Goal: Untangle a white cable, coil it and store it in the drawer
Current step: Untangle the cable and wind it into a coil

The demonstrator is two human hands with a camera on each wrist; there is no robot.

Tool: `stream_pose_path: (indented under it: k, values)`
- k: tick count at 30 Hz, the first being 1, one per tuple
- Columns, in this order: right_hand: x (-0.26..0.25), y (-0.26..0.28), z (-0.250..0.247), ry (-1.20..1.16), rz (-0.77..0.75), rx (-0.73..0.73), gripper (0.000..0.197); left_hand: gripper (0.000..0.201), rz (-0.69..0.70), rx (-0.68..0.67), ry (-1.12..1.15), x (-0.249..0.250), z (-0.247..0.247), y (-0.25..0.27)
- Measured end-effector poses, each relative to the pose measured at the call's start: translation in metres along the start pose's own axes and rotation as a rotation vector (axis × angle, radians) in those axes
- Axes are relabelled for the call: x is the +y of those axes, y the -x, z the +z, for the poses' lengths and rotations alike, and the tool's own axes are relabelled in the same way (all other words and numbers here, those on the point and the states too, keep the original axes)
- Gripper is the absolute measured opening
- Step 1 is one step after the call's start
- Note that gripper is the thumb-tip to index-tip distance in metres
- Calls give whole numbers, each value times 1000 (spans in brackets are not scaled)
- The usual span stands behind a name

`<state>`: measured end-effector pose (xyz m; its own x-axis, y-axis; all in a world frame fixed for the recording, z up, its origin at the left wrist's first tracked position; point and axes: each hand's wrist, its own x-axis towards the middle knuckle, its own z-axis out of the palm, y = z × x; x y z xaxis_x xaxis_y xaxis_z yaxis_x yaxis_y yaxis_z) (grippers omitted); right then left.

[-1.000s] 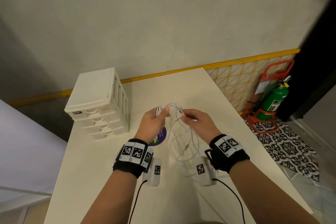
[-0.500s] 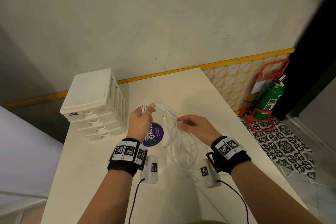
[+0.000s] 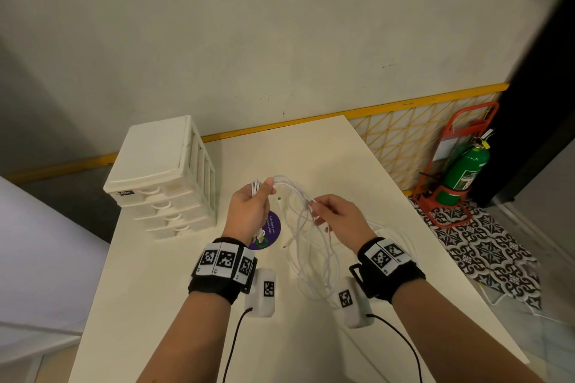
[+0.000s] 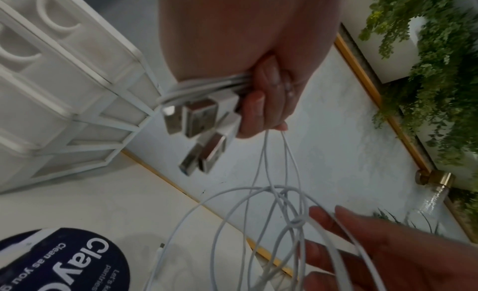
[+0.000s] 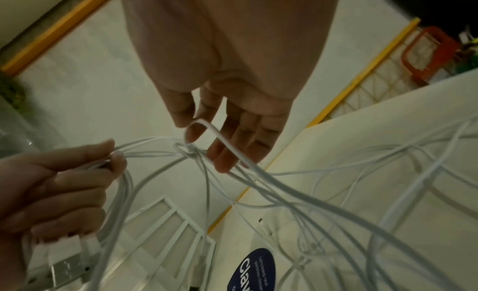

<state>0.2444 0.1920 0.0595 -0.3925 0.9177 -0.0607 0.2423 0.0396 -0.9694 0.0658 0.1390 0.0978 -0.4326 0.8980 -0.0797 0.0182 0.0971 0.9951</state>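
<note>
A tangle of white cable (image 3: pixel 306 246) hangs between my hands above the table (image 3: pixel 357 165). My left hand (image 3: pixel 263 193) grips a bundle of strands, and several USB plugs (image 4: pixel 199 119) stick out below its fingers (image 4: pixel 261 109). My right hand (image 3: pixel 314 208) pinches a loop of cable (image 5: pixel 200 125) between thumb and forefinger, just beside a small knot (image 5: pixel 189 148); its other fingers are straight. Loose loops trail onto the table under my right wrist. The white drawer unit (image 3: pixel 161 177) stands at the table's left, all drawers closed.
A round purple sticker (image 3: pixel 272 232) lies on the table under my left hand. A green fire extinguisher (image 3: pixel 463 171) in a red stand sits on the floor to the right. The wall lies beyond the table's far edge.
My left hand has carried its bundle a little left, away from the right hand. The right hand has gone from holding the strands loosely to pinching a loop beside the knot.
</note>
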Motion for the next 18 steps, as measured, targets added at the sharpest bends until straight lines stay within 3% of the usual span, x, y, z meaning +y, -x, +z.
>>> stream_pose_path:
  k: [3,6,8,12,18]
  values:
    - [-3,1,0,-134,110,-111,27,29,-4,7,3,-2,1,1]
    - [-1,3,3,-41,108,-167,23,29,3,1,18,-3,2,3]
    - [1,4,7,43,82,-152,9,29,5,-17,16,-4,4,4]
    - [8,-1,12,173,67,-79,28,29,0,-40,-2,-6,5,6]
    - [23,-8,13,325,-20,73,19,31,-60,-18,-15,-11,2,7]
